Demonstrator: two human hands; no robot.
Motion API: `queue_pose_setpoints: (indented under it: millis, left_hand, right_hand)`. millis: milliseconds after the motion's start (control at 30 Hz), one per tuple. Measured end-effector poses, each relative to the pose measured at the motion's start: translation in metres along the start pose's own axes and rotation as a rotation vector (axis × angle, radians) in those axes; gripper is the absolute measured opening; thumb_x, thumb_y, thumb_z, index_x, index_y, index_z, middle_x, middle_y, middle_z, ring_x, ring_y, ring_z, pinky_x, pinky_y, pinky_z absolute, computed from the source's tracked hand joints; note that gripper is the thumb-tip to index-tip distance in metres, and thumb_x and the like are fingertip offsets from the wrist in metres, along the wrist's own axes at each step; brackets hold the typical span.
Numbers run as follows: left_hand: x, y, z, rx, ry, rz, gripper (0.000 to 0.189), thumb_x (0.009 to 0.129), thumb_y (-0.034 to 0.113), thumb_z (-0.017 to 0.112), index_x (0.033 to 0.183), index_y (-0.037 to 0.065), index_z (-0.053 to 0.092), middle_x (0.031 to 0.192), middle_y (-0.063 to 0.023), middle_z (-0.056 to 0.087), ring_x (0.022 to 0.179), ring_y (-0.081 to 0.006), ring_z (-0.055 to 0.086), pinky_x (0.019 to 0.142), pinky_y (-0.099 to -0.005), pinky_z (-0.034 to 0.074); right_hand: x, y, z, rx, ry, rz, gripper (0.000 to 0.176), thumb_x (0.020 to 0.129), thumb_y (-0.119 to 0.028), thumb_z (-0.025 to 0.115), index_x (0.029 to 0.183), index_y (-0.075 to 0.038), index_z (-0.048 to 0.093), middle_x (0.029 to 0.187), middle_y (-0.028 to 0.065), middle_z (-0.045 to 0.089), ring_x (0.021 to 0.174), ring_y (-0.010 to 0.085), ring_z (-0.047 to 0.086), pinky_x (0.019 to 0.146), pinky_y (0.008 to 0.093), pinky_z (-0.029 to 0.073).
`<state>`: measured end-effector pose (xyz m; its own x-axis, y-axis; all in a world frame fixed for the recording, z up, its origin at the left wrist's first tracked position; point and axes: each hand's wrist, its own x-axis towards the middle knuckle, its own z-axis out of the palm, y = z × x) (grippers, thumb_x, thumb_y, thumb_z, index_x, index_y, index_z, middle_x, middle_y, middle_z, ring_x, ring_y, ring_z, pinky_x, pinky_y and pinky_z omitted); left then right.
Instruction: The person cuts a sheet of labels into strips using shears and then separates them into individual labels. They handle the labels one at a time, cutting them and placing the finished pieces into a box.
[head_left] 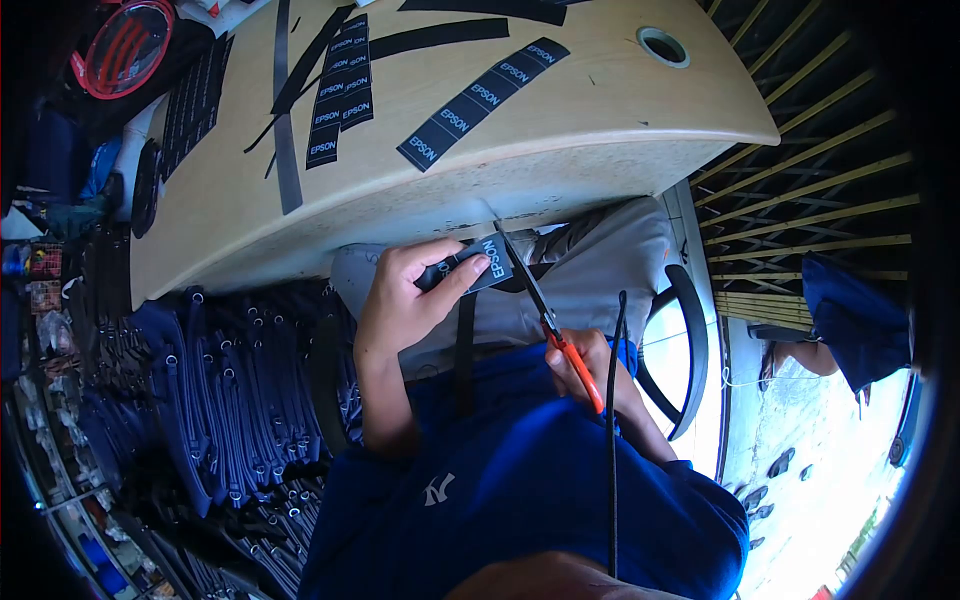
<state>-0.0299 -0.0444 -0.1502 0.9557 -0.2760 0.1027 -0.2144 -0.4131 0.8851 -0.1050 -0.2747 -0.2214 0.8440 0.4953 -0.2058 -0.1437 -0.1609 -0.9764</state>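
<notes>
My left hand (418, 300) pinches a dark label strip (497, 272) printed EPSON in white between thumb and fingers, over my lap. Part of the strip is hidden behind the thumb and fingers. In my right hand (592, 362) is a pair of scissors (553, 330) with orange-red handles. The blades point up and away from me, lying right along the right end of the strip. Beyond both hands, on the table (590, 110), lies a longer EPSON label strip (484, 97). Further left, more EPSON label strips (340, 90) lie overlapping.
Black straps (430, 38) and a grey band (287, 160) lie on the table, which has a round cable hole (663, 46). Bundles of dark blue straps with metal rings (235, 390) hang at my left. A folding metal gate (810, 190) stands at the right.
</notes>
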Motion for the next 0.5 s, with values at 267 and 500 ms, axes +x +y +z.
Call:
queue_pose_setpoints:
  millis: [267, 500]
  left_hand:
    - [-0.005, -0.003, 0.010, -0.236, -0.093, -0.197, 0.018, 0.088, 0.014, 0.060, 0.090, -0.004, 0.061, 0.066, -0.0012, 0.057, 0.056, -0.0040, 0.052, 0.050, -0.0196, 0.041]
    - [-0.009, -0.003, 0.032, -0.345, -0.319, -0.188, 0.017, 0.087, 0.013, 0.061, 0.087, -0.004, 0.060, 0.067, -0.0024, 0.057, 0.060, -0.0053, 0.054, 0.052, -0.0209, 0.043]
  right_hand:
    - [0.006, 0.001, 0.003, 0.479, 0.140, -0.018, 0.043, 0.089, -0.044, 0.054, 0.079, -0.002, 0.048, 0.063, -0.0012, 0.047, 0.049, 0.0050, 0.041, 0.045, 0.0203, 0.032]
    - [0.028, -0.027, 0.005, 0.373, 0.406, -0.028, 0.013, 0.083, -0.008, 0.065, 0.087, -0.002, 0.055, 0.066, -0.0046, 0.050, 0.057, 0.0005, 0.043, 0.048, 0.0176, 0.031]
